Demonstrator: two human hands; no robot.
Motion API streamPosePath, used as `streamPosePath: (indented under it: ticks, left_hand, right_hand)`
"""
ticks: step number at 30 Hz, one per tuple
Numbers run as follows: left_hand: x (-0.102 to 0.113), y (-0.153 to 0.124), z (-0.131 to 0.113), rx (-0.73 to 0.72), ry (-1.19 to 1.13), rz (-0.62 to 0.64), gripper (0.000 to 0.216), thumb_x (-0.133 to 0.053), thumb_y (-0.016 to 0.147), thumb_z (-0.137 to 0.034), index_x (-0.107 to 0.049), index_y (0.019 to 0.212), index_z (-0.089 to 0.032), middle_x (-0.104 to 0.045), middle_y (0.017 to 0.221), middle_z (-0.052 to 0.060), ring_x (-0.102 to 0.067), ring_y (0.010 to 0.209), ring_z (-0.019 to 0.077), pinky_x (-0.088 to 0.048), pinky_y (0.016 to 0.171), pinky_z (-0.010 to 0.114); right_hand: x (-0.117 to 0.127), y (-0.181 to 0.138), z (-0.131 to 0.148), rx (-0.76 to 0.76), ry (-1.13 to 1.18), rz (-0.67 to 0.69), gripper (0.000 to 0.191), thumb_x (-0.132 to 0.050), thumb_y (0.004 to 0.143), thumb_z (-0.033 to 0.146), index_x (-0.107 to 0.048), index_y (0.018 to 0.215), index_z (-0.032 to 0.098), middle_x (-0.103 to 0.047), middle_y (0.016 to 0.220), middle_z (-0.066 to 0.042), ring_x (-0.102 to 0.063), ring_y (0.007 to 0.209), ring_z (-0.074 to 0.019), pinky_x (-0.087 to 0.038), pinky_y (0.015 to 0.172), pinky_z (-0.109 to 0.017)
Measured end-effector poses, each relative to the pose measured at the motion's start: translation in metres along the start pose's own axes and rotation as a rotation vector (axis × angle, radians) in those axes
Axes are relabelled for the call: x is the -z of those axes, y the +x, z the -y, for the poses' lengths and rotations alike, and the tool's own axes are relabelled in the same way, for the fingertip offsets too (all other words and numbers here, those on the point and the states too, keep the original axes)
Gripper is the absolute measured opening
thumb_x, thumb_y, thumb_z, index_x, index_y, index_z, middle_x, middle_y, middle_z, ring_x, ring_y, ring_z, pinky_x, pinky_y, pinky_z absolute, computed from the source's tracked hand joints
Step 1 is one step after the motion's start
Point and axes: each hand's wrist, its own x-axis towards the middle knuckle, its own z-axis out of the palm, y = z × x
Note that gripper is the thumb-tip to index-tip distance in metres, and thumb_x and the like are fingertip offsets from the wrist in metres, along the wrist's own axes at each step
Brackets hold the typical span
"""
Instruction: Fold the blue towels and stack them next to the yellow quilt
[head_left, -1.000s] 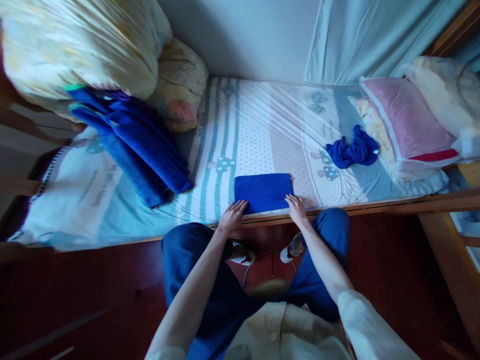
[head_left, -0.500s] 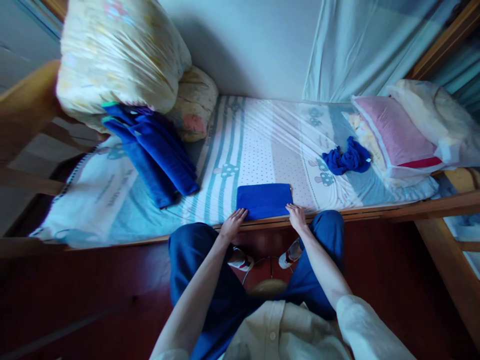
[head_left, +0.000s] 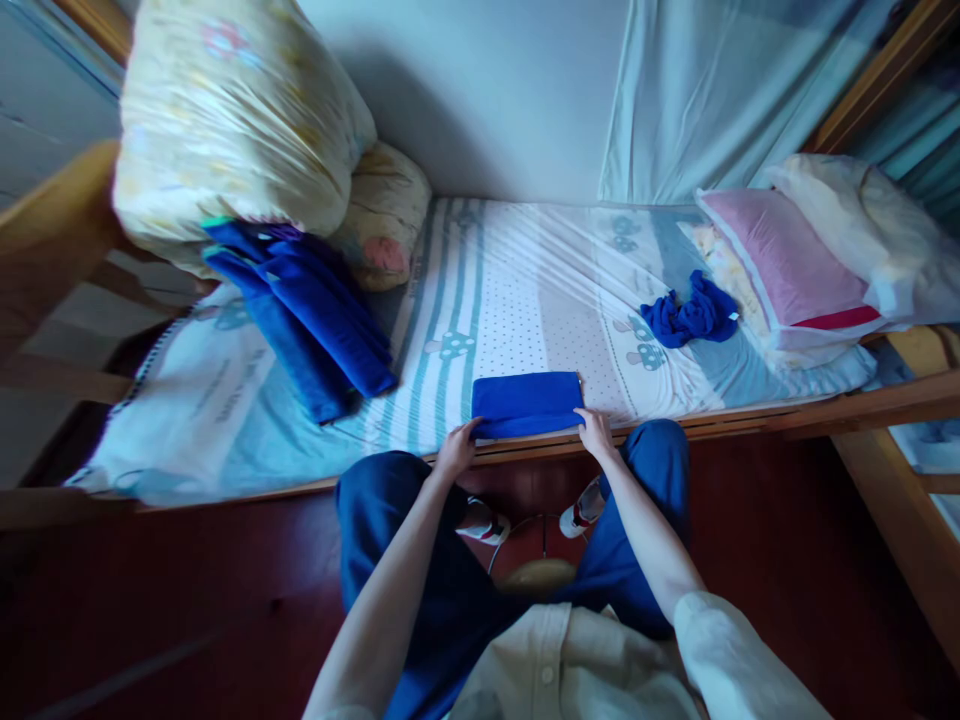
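You are sitting at the edge of the bed (head_left: 525, 290) and working on a blue folded cloth (head_left: 526, 400) that is lying flat on the sheet right at the near edge, between your hands. Your left hand (head_left: 456, 452) is curling its fingers around the near left corner and gripping it. Your right hand (head_left: 596, 432) is resting its fingertips on the near right corner, though whether it is pinching there is hard to tell. This cloth is looking close to finished, already a tidy rectangle. A stack of folded blue cloths (head_left: 315, 310) is lying well off to the left, so several seem done. One crumpled blue cloth (head_left: 688, 315) is waiting by the pink pillow (head_left: 784, 262), apparently the last one left.
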Motion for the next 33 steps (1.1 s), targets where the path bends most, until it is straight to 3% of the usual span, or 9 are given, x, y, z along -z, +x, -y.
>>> streamPosePath:
  ticks: [4,8,14,19,23,33]
  left_hand:
    - [0.004,0.008,-0.008,0.219,-0.109,-0.095,0.048,-0.052,0.083,-0.015,-0.063,0.129,-0.014,-0.075,0.118,0.012,-0.069,0.116,0.0257,-0.052,0.105,0.039]
    - [0.006,0.012,-0.014,0.384,-0.161,-0.144,0.032,-0.056,0.086,-0.026,-0.066,0.115,-0.016,-0.078,0.104,0.011,-0.073,0.101,0.0248,-0.056,0.092,0.036]
    - [0.010,0.017,-0.016,0.425,-0.133,-0.203,0.030,-0.055,0.089,-0.039,-0.070,0.105,-0.019,-0.078,0.089,0.008,-0.072,0.094,0.0241,-0.055,0.080,0.031]
    - [0.009,0.017,-0.015,0.494,-0.100,-0.148,0.038,-0.051,0.093,-0.046,-0.073,0.102,-0.017,-0.078,0.086,0.011,-0.072,0.095,0.0276,-0.054,0.079,0.033]
    - [0.007,0.015,-0.013,0.501,-0.087,-0.137,0.038,-0.053,0.092,-0.047,-0.074,0.098,-0.017,-0.078,0.081,0.013,-0.073,0.092,0.0298,-0.054,0.078,0.036]
    - [0.003,0.015,-0.007,0.500,-0.071,-0.130,0.034,-0.054,0.091,-0.045,-0.074,0.096,-0.018,-0.078,0.078,0.011,-0.073,0.089,0.0299,-0.055,0.078,0.037]
  right_hand:
    - [-0.006,0.010,-0.003,-0.144,0.054,-0.071,0.038,-0.062,0.092,0.016,-0.067,0.130,0.015,-0.074,0.122,-0.014,-0.069,0.115,-0.0258,-0.051,0.104,-0.039]
    - [-0.010,0.019,-0.008,-0.223,0.077,-0.113,0.025,-0.060,0.094,0.028,-0.073,0.110,0.015,-0.078,0.102,-0.013,-0.072,0.097,-0.0270,-0.054,0.090,-0.037]
    - [-0.014,0.023,-0.014,-0.219,0.130,-0.189,0.032,-0.053,0.097,0.038,-0.073,0.108,0.016,-0.078,0.099,-0.012,-0.072,0.093,-0.0249,-0.053,0.088,-0.033]
    - [-0.014,0.018,-0.014,-0.277,0.084,-0.182,0.035,-0.052,0.098,0.040,-0.075,0.109,0.017,-0.078,0.101,-0.013,-0.071,0.098,-0.0248,-0.051,0.090,-0.032]
    - [-0.014,0.014,-0.013,-0.382,0.042,-0.133,0.032,-0.056,0.097,0.041,-0.078,0.102,0.018,-0.079,0.094,-0.012,-0.072,0.093,-0.0246,-0.051,0.084,-0.031]
    - [-0.017,0.015,-0.016,-0.393,0.055,-0.142,0.027,-0.060,0.094,0.038,-0.080,0.099,0.020,-0.079,0.092,-0.012,-0.073,0.090,-0.0253,-0.052,0.079,-0.031]
